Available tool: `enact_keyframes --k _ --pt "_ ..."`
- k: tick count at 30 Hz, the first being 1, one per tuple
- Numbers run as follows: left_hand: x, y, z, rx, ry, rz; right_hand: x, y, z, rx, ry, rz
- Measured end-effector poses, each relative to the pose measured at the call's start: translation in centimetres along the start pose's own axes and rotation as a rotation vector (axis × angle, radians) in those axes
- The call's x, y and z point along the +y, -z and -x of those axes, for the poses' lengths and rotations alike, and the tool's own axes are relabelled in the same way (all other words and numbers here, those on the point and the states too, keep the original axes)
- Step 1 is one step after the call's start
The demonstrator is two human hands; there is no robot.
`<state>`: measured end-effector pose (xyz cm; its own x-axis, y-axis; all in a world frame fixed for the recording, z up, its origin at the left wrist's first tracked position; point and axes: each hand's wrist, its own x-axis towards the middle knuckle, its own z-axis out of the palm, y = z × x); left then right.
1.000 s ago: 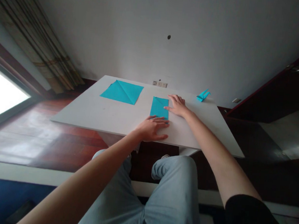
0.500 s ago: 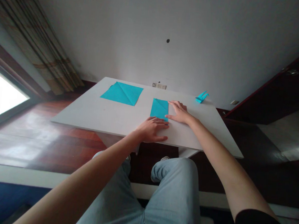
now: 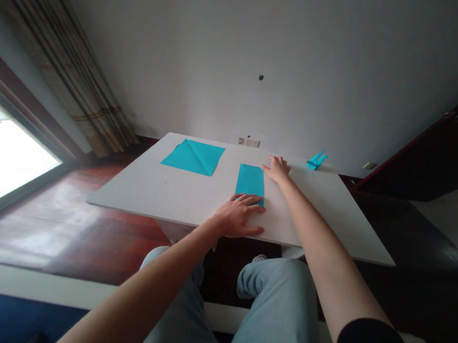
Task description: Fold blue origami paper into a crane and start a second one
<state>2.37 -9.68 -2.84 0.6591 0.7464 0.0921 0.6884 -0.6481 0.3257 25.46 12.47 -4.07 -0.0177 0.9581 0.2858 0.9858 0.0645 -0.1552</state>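
A blue sheet of paper, folded into a narrow rectangle, lies flat on the white table. My left hand rests palm down over its near end with the fingers spread, covering part of that edge. At the paper's far right corner is my right hand, fingers stretched out and apart; its thumb is beside the corner, and whether it touches the paper I cannot tell.
A larger blue sheet with a diagonal crease lies at the table's left. Toward the back right stands a blue origami crane. Behind the table is a wall with power sockets; a curtain hangs at the left.
My right hand has slid away from me along the folded paper's right side to its far corner. My left hand stays on the near end. The whole view has shifted slightly.
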Motion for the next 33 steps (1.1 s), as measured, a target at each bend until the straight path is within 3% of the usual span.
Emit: enact_keyframes --k 8,17,22,33 --pt "0.3 0.2 0.1 0.011 0.007 -0.014 0.8 0.3 -0.4 0.040 0.034 -0.060" --pt "0.0 -0.4 0.1 0.062 0.040 -0.013 4.7 2.9 4.5 -0.191 0.445 -0.178" --pt "-0.1 -0.6 0.0 0.068 0.076 -0.009 5.2 3.6 6.4 -0.219 0.455 -0.186" --pt "0.3 -0.9 0.4 0.161 0.267 -0.042 5.7 3.2 6.4 -0.181 0.479 -0.300"
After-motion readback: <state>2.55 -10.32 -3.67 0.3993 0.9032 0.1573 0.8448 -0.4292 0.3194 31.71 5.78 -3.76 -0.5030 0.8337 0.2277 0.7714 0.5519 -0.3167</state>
